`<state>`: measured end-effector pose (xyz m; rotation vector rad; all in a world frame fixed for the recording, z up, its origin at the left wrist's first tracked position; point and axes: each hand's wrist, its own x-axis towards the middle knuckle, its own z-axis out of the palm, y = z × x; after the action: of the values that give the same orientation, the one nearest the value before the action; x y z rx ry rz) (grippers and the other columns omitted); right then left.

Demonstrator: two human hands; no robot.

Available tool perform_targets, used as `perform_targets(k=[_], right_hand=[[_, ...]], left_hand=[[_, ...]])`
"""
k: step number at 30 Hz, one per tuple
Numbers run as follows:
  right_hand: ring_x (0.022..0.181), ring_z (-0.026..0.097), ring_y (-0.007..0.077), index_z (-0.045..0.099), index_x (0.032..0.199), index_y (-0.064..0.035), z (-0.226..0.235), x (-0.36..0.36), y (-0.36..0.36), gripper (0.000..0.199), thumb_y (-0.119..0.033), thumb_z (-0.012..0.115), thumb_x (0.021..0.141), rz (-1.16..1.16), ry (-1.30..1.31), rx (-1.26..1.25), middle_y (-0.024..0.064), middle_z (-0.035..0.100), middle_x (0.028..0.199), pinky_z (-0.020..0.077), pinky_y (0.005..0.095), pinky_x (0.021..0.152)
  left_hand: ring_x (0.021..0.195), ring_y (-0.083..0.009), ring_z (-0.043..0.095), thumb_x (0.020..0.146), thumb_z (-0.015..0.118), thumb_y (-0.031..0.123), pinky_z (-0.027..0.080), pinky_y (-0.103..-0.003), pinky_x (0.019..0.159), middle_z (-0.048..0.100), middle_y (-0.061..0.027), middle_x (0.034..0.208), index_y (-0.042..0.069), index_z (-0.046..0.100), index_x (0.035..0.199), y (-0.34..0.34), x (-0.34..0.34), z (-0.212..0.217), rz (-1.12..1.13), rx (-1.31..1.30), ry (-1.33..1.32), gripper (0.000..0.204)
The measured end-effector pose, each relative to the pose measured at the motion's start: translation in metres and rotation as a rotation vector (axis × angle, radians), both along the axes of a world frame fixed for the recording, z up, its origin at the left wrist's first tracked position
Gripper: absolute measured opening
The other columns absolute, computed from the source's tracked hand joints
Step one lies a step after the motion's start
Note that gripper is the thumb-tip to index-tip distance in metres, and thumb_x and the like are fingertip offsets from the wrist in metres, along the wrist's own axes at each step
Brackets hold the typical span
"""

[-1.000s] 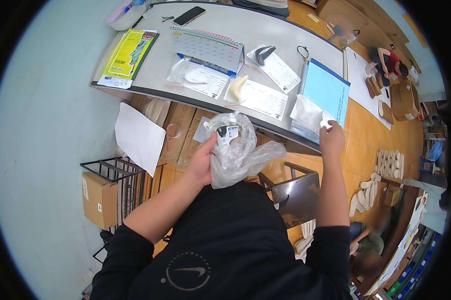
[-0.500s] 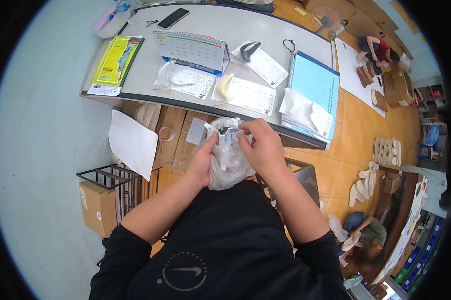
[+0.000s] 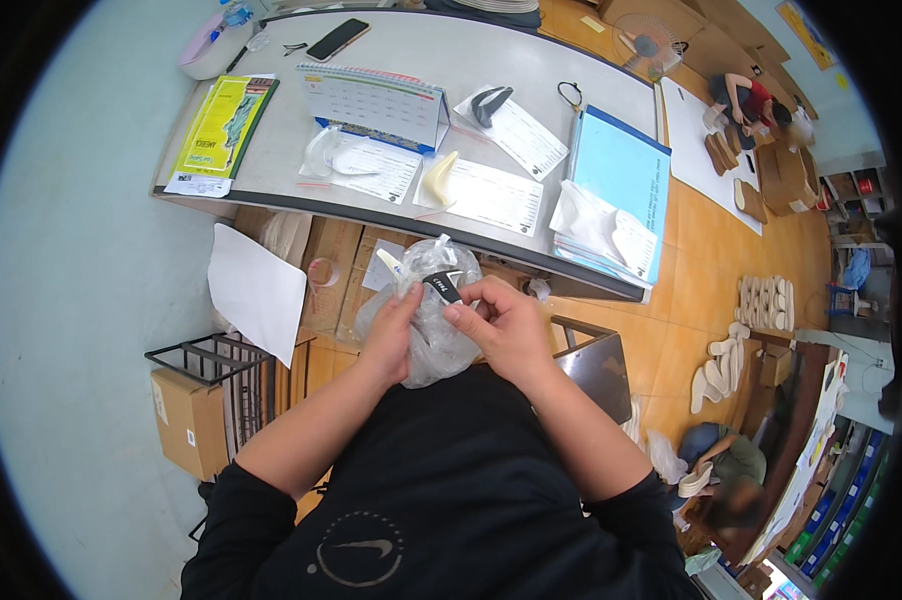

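Person's L hand [image 3: 389, 335] grips a clear plastic bag [image 3: 439, 350], a white pc [image 3: 392, 264] poking up by the thumb. R hand [image 3: 506, 325] pinches a small black pc [image 3: 442, 286] over the bag, btwn torso [image 3: 441, 480] & grey desk [image 3: 516, 60] w/ calendar [image 3: 371, 100].

Both hands meet in front of the torso [image 3: 471, 480] – close together, fingers at work.
The left forearm [image 3: 316, 425] slants up and inward from a bent elbow, bare below its sleeve; the left hand [image 3: 391, 335] stands nearly upright, its thumb [image 3: 412, 295] pointing up along the near side in a grip, the other fingers mostly hidden. The right forearm [image 3: 586, 415] rises inward from the opposite side, also bare, and the right hand [image 3: 503, 325] tilts toward its partner – thumb [image 3: 461, 318] extended leftward, index finger [image 3: 483, 288] bent above it in a pinch. The thumbs are near each other but apart.
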<state>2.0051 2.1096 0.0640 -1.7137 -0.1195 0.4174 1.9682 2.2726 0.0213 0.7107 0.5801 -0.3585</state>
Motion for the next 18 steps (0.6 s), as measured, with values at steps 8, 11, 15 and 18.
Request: perform_targets(k=[8, 11, 15, 18], right_hand=[[0.058, 0.046, 0.0070, 0.063, 0.087, -0.0007, -0.006, -0.006, -0.004, 0.017, -0.013, 0.073, 0.082, 0.050, -0.014, 0.015, 0.0024, 0.055, 0.078, 0.0390, 0.0240, 0.053], [0.058, 0.047, 0.0061, 0.063, 0.088, -0.0017, -0.010, -0.008, -0.007, 0.012, -0.010, 0.070, 0.082, 0.038, 0.085, 0.070, 0.0006, 0.055, 0.075, 0.0393, 0.0240, 0.053], [0.059, 0.049, 0.0049, 0.063, 0.091, -0.0020, -0.012, -0.008, -0.013, 0.012, -0.011, 0.068, 0.084, 0.043, 0.247, 0.115, -0.0016, 0.057, 0.073, 0.0401, 0.0224, 0.053], [0.059, 0.052, 0.0049, 0.063, 0.096, -0.0010, -0.011, -0.006, -0.015, 0.014, -0.012, 0.065, 0.087, 0.002, 0.379, 0.167, -0.0010, 0.060, 0.075, 0.0419, 0.0209, 0.053]], left_hand=[[0.100, -0.0189, 0.063, 0.100, 0.048, 0.031, 0.052, -0.036, 0.087, 0.063, -0.0084, 0.112, 0.004, 0.052, 0.123, 0.001, -0.002, -0.007, 0.032, -0.041, 0.007, 0.035], [0.100, -0.0189, 0.063, 0.100, 0.050, 0.030, 0.053, -0.036, 0.087, 0.063, -0.0082, 0.113, 0.005, 0.052, 0.123, 0.001, -0.002, -0.012, 0.039, -0.035, -0.023, 0.034], [0.099, -0.0176, 0.063, 0.098, 0.054, 0.027, 0.053, -0.036, 0.086, 0.064, -0.0070, 0.111, 0.008, 0.054, 0.123, 0.000, -0.006, -0.017, 0.041, 0.020, -0.051, 0.031], [0.098, -0.0162, 0.063, 0.098, 0.055, 0.026, 0.053, -0.034, 0.085, 0.064, -0.0058, 0.109, 0.008, 0.055, 0.122, 0.000, -0.009, -0.019, -0.008, 0.014, -0.075, 0.030]])
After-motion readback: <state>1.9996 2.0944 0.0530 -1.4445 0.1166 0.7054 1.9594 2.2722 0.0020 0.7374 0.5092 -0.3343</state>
